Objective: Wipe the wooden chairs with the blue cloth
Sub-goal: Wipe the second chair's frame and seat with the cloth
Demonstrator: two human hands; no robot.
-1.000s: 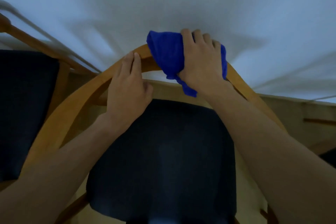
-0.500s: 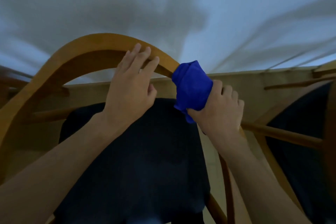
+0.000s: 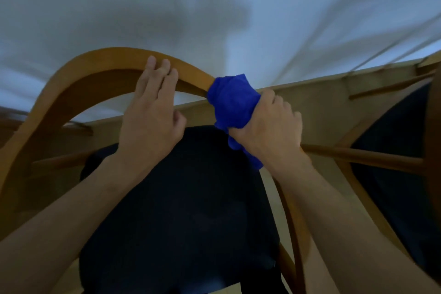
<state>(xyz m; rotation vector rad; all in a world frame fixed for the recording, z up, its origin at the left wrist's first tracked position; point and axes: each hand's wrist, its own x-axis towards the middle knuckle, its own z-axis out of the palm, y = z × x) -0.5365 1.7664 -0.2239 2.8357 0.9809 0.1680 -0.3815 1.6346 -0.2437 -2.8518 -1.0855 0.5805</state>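
I see a blue cloth (image 3: pixel 232 100), a solid saturated royal blue with no print, bunched on the honey-brown wooden chair back (image 3: pixel 100 62). Below that curved rail the chair's seat cushion (image 3: pixel 191 210) is plain, very dark navy, near black. Right of the cloth, a second chair (image 3: pixel 391 150) shows the same warm brown wood and dark seat. Beyond the rail the surface (image 3: pixel 167 7) is pale white-grey.
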